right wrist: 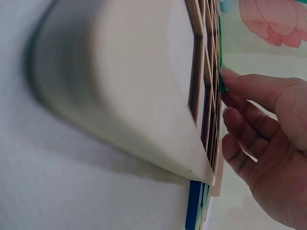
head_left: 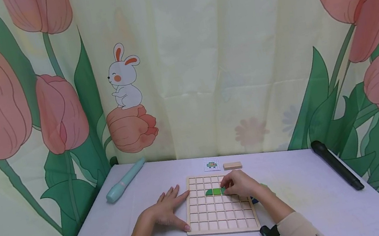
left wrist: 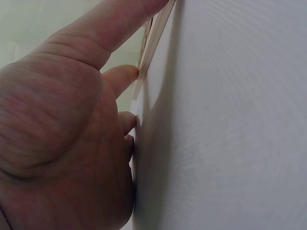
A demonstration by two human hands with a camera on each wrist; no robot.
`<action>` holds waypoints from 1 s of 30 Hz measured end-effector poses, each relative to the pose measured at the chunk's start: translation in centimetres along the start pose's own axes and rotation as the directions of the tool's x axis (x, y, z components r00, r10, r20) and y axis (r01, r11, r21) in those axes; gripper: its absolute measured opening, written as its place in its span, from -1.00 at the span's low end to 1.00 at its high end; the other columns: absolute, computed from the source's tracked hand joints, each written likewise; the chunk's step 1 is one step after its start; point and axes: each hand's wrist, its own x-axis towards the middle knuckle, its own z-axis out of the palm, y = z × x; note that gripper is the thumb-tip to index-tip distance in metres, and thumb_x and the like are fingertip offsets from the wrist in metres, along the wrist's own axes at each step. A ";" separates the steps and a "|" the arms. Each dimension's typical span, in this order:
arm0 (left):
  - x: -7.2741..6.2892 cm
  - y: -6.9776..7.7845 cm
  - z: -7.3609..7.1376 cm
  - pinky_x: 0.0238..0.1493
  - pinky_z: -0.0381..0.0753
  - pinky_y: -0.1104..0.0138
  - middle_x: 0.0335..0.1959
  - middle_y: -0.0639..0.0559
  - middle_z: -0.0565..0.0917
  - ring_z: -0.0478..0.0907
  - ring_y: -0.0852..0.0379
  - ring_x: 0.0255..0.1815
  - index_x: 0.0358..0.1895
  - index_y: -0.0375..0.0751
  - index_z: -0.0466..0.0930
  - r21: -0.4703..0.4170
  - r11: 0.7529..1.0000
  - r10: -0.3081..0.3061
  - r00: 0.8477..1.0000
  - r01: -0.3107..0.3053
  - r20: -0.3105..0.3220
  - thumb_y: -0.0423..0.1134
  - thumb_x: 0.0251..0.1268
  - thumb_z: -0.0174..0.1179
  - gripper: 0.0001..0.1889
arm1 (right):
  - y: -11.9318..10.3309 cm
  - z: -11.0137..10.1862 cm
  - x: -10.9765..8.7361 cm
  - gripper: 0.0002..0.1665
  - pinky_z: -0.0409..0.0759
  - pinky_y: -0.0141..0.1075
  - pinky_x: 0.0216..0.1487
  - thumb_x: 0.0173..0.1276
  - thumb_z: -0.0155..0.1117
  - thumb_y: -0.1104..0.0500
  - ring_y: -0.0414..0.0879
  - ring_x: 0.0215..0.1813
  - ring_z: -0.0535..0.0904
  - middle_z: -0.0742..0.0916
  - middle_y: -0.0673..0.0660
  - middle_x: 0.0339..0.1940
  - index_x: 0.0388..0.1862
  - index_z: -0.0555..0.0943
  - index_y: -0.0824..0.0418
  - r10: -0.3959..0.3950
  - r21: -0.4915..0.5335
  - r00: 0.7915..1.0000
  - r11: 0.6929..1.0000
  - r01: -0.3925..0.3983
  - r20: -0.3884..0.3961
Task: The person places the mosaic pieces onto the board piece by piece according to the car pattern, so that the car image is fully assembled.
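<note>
A wooden grid board (head_left: 221,215) lies on the table in front of me. My left hand (head_left: 164,212) is spread flat beside it, thumb and index fingertip touching its left edge. Over the board's upper right part, my right hand (head_left: 241,184) pinches a dark green piece (right wrist: 222,87) between thumb and index finger, right at the grid. Left of those fingertips, a light green square tile (head_left: 217,191) and a dark green piece with a curved corner (head_left: 209,192) lie side by side in the grid. The right hand hides the cells beneath it.
Behind the board are a small picture card (head_left: 211,164) and a wooden block (head_left: 232,166). Blue (right wrist: 193,203) and green pieces lie by the board's right edge, partly behind the right forearm. A teal cylinder (head_left: 125,182) lies far left, a black one (head_left: 337,166) far right.
</note>
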 end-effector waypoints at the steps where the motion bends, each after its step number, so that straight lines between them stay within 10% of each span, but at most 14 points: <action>1: 0.0 0.0 0.0 0.69 -0.25 -0.20 0.75 -0.20 -0.11 -0.28 -0.21 0.77 0.68 0.18 0.12 0.001 1.000 0.001 1.000 -0.001 0.000 0.37 -0.20 0.59 0.28 | 0.0 0.0 0.0 -0.85 0.53 -0.36 -0.32 0.30 0.51 0.31 -0.14 -0.30 0.54 0.74 -0.06 -0.36 -0.16 0.81 0.16 0.003 -0.004 1.000 1.000 -0.003 0.000; 17: -0.1 0.3 -0.1 0.70 -0.26 -0.18 0.75 -0.21 -0.10 -0.28 -0.21 0.77 0.68 0.18 0.13 -0.013 1.000 -0.019 1.000 0.019 0.000 0.35 -0.20 0.60 0.27 | 0.1 -1.6 -0.8 -0.72 0.53 -0.38 -0.32 0.37 0.46 0.26 -0.14 -0.26 0.54 0.79 0.13 -0.13 0.04 0.78 0.27 -0.054 -0.010 0.979 0.999 0.053 -0.196; 30: -0.1 0.3 0.0 0.70 -0.25 -0.18 0.75 -0.20 -0.10 -0.28 -0.20 0.77 0.68 0.18 0.13 -0.008 1.000 -0.018 1.000 0.018 0.000 0.35 -0.20 0.60 0.27 | 1.5 -3.8 -2.4 -0.69 0.60 -0.35 -0.25 0.37 0.48 0.21 -0.08 -0.14 0.57 0.79 0.19 0.02 0.09 0.77 0.18 0.084 0.028 0.954 0.996 -0.080 -0.287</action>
